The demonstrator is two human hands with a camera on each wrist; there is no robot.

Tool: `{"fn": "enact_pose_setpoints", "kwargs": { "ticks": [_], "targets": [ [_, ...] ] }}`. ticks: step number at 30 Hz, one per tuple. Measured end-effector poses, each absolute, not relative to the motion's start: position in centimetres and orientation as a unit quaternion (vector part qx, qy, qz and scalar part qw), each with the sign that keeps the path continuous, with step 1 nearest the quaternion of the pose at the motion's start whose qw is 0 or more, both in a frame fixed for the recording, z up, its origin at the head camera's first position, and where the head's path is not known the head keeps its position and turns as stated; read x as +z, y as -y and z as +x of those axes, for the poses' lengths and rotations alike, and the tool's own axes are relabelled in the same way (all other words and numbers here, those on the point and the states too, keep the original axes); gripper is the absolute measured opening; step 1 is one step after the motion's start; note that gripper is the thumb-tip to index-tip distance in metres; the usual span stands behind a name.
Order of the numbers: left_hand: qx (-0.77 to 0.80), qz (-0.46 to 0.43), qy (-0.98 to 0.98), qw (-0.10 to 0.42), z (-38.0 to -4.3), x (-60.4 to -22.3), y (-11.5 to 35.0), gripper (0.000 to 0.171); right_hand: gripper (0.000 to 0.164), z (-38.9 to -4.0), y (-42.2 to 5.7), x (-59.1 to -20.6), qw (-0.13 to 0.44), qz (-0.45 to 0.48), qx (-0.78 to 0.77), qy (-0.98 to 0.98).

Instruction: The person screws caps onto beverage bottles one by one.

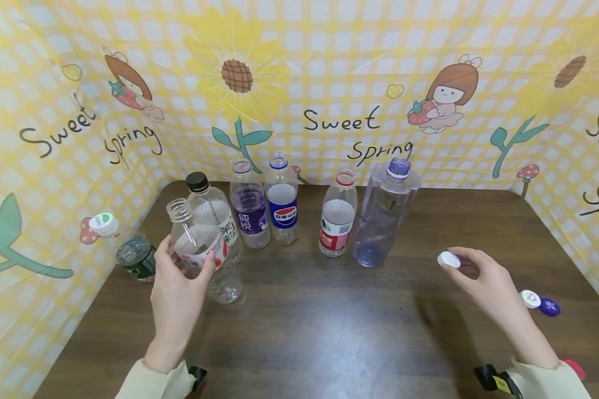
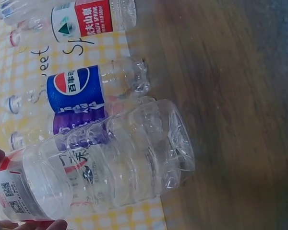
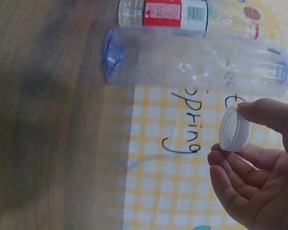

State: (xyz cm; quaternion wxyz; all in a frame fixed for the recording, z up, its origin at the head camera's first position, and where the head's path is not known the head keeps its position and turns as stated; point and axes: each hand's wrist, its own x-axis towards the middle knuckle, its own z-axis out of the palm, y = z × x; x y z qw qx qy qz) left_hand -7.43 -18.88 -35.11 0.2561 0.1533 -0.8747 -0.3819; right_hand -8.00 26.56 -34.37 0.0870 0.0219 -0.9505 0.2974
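My left hand (image 1: 178, 293) grips a clear plastic bottle (image 2: 134, 158) round its red-and-white label. That bottle has no cap on its neck and leans slightly in the head view. In my right hand (image 1: 486, 280), thumb and fingertips pinch a white bottle cap (image 3: 234, 130), its hollow side showing in the right wrist view. Close behind the held bottle stands a bottle with a black cap (image 1: 197, 182). To the left is a bottle with a dark green label (image 1: 138, 260) and a white cap, partly behind my left hand.
Uncapped bottles stand along the back: one purple-labelled (image 1: 250, 216), a Pepsi bottle (image 1: 282, 208), one red-labelled (image 1: 337, 221) and a tall bluish bottle (image 1: 381, 221). On the right of the table (image 1: 329, 332) lie a white cap (image 1: 530, 299), a purple cap (image 1: 550, 307) and a red piece (image 1: 575, 368).
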Motion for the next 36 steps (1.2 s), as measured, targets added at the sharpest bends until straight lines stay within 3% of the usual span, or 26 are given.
{"fn": "enact_pose_setpoints", "kwargs": {
  "ticks": [19,36],
  "targets": [
    [-0.375,0.131,0.882,0.251,-6.5,-34.9,17.1,0.073,0.037,-8.5,-24.1,-33.3,0.086,0.049,0.311,0.945],
    [-0.383,0.028,0.896,0.223,-7.3,-35.8,11.9,0.077,0.033,-9.8,-21.0,-31.3,0.098,0.084,0.332,0.934]
  ]
}}
